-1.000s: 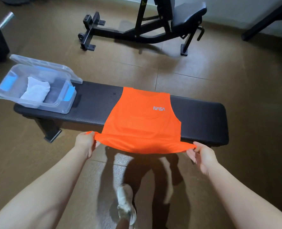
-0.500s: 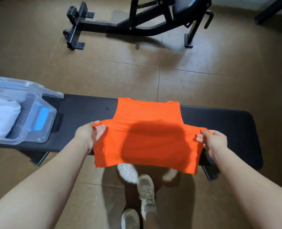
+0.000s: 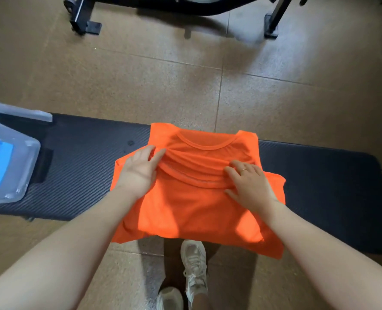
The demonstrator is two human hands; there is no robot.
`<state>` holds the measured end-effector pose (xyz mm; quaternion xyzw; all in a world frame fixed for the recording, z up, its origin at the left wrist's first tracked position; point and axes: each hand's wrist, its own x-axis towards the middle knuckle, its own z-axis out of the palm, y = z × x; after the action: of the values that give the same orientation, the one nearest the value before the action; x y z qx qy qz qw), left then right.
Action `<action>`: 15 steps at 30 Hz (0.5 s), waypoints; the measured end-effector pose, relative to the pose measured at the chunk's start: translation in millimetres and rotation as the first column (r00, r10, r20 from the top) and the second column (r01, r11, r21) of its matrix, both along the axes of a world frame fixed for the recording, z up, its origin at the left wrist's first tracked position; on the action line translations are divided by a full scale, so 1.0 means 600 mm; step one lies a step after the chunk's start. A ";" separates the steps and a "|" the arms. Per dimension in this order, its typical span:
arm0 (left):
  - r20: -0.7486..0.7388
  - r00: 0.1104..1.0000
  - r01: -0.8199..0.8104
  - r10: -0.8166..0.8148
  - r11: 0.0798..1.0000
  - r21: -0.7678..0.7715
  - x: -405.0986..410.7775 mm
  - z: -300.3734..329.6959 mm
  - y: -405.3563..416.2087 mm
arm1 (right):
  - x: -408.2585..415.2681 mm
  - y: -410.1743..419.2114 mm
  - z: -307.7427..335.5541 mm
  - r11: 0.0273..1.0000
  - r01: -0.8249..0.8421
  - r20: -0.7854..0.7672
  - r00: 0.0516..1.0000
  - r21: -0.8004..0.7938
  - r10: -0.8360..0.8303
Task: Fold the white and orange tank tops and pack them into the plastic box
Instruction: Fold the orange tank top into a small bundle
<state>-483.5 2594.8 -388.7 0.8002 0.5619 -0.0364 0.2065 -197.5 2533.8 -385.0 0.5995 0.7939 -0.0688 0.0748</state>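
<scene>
The orange tank top [image 3: 192,211] lies folded over on itself across the black padded bench [image 3: 85,157], its near edge hanging off the front. My left hand [image 3: 138,173] rests flat on its left part, fingers spread, touching the bunched folded edge. My right hand [image 3: 250,184], with a ring, presses flat on the right part of that edge. The clear plastic box [image 3: 13,166] with blue latches stands on the bench's left end, partly cut off by the frame. The white tank top is out of view.
The box's open lid [image 3: 20,111] sticks out behind it. A black gym machine frame [image 3: 85,21] stands on the brown tiled floor beyond the bench. My white shoes [image 3: 193,265] are on the floor right in front of the bench.
My hands carried the tank top's lower hem up and over toward the neckline, laid it down, let go and now press flat on it. The view moved closer and to the right.
</scene>
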 end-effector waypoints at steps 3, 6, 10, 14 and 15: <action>-0.045 0.999 0.007 -0.004 0.998 0.059 0.004 0.002 0.013 | -0.010 0.009 -0.012 0.986 -0.088 0.083 0.994 0.139 0.077; -0.050 0.999 -0.014 0.018 0.997 0.075 0.004 0.000 0.027 | -0.013 0.027 -0.018 0.974 -0.083 0.095 0.993 0.212 0.064; -0.098 0.986 -0.121 0.135 0.983 0.139 0.002 -0.002 0.048 | -0.027 0.057 -0.007 0.956 0.282 -0.085 0.958 0.079 -0.275; -0.151 0.982 -0.094 0.115 0.986 0.137 0.009 -0.006 0.070 | -0.012 0.081 -0.009 0.867 0.470 -0.218 0.840 -0.165 -0.497; -0.123 0.986 -0.091 0.109 0.986 0.138 0.010 -0.007 0.072 | -0.010 0.079 -0.007 0.915 0.371 -0.218 0.891 -0.159 -0.399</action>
<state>-477.4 2638.1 -393.0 0.7787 0.6149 -0.0408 0.1176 -203.8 2581.3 -389.5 0.7266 0.6571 -0.2006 -0.0053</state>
